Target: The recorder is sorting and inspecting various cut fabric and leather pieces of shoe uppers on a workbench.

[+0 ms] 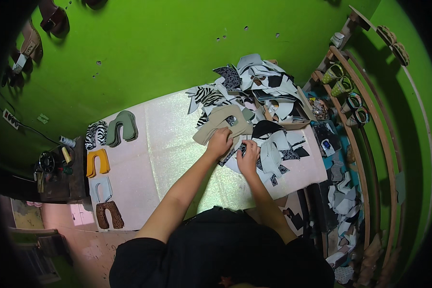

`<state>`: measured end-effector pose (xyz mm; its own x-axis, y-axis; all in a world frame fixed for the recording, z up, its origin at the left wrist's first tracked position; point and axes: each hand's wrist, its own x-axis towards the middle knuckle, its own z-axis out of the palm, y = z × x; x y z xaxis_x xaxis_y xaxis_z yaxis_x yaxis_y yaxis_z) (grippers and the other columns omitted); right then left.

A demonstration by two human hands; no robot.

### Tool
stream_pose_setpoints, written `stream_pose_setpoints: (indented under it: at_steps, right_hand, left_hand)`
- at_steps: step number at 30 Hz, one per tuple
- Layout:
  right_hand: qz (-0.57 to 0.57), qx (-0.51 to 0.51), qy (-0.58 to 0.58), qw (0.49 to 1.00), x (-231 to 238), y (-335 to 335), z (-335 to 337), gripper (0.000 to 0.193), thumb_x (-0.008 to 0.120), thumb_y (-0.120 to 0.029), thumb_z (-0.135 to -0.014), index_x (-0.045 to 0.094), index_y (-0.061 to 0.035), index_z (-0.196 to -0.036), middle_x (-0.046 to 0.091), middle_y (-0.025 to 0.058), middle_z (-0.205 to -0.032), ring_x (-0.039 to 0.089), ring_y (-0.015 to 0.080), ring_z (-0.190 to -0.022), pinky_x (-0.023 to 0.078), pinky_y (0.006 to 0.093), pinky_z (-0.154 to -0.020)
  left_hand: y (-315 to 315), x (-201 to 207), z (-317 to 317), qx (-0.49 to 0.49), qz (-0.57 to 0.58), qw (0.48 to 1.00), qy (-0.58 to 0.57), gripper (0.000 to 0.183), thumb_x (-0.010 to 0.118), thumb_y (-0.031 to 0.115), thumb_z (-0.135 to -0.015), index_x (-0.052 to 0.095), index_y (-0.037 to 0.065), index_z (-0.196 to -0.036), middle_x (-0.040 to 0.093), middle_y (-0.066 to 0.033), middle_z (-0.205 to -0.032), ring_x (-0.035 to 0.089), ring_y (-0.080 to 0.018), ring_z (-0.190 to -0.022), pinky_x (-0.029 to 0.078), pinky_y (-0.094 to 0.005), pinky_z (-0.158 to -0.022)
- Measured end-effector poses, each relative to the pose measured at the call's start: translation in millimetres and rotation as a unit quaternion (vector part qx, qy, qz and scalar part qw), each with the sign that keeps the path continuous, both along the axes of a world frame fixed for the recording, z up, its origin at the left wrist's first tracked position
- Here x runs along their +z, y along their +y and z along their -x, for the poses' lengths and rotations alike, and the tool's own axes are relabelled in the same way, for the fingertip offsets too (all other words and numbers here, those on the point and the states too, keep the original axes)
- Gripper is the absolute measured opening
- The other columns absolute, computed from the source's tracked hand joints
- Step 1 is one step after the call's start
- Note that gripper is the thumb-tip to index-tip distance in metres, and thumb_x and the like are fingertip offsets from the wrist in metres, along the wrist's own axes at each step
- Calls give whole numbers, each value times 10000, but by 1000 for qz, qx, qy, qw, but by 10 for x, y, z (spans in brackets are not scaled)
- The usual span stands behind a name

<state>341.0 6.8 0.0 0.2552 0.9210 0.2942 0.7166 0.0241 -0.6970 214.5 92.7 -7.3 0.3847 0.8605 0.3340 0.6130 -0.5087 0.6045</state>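
A stack of beige U-shaped cutouts point(218, 120) lies at the front of a heap of loose pieces. My left hand point(219, 143) is closed on the near edge of the beige cutouts. Just to its right, my right hand point(248, 156) rests on the scraps with its fingers bent and apart, touching a dark patterned piece point(231, 155). Pale grey curved cutouts point(271, 153) lie right of that hand, near a black rounded piece point(266, 127). The undersides of both hands are hidden.
Along the table's left side lie green point(122, 128), zebra-print point(96, 134), yellow point(98, 163), white point(101, 188) and brown point(109, 214) U-shaped stacks. A scrap-filled cardboard box point(295, 126) stands at the back right. Beyond it, a wooden rack point(355, 125) holds sandals point(342, 86).
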Motion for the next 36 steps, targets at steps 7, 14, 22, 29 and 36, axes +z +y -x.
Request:
stream_pose_setpoints:
  at_steps: [7,14,22,29,36]
  right_hand:
    - [-35,-9,10,999,-36,71,-48,379,578,-80,-702,475,-26,-1063,436,158,-1113,439,336,-1017,351,423,-889]
    - [25,4,66,997,-52,85,-51,376,585,-100,-719,467,-31,-1070,431,154,-1118,443,337,-1053,372,444,-866]
    - [-41,5,8,999,-89,79,-8,345,587,-57,-695,495,-20,-1026,465,172,-1058,474,339,-964,375,389,-856]
    - [-27,24,28,999,-125,15,-61,356,598,-80,-693,486,-39,-1028,453,163,-1054,432,357,-1004,341,429,-881]
    - [-50,41,37,997,-118,-31,87,377,593,-71,-687,482,-22,-1044,456,174,-1051,431,358,-1000,335,426,-881]
  left_hand:
    - [94,237,-32,73,78,993,-58,170,508,150,-837,581,0,-867,596,-226,-755,574,-397,-719,455,-446,-659]
    - [206,168,83,59,68,993,-77,139,565,54,-772,579,-5,-897,612,-193,-770,593,-344,-699,467,-377,-641]
    - [220,169,-155,33,44,998,-15,242,625,80,-687,580,12,-914,607,-172,-822,594,-324,-777,470,-391,-700]
    - [334,283,-206,100,116,984,87,206,583,196,-740,554,26,-853,614,-175,-806,593,-348,-766,469,-421,-685]
    - [276,417,324,41,237,940,-240,125,538,124,-752,464,30,-785,621,-138,-746,615,-223,-677,449,-365,-568]
